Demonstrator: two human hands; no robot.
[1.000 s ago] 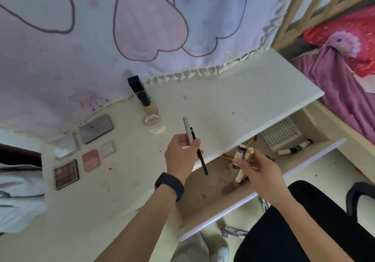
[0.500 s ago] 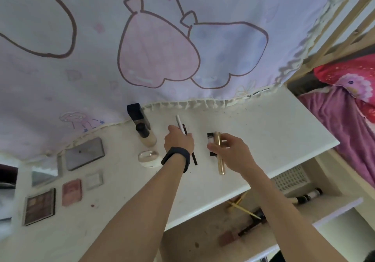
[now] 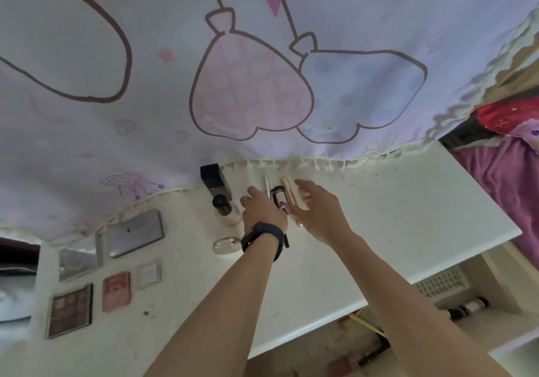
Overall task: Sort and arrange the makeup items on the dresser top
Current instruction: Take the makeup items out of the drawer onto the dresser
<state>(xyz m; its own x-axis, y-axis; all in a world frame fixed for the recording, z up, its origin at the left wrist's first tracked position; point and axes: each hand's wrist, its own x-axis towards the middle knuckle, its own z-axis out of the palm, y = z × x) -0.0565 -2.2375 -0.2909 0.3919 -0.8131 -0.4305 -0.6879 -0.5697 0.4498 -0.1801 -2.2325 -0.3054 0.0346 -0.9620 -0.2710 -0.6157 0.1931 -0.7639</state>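
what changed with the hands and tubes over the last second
Both hands moved from the drawer up to the back of the dresser top. The right hand let go of the gold tube, now lying there. The left hand brought the pencils beside it; its grip is unclear. The palettes and bottles stayed put.

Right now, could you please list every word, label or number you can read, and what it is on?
None can be read.
Markings on the black tube by the left hand: blurred.
Label on the bottle in the drawer: too small.
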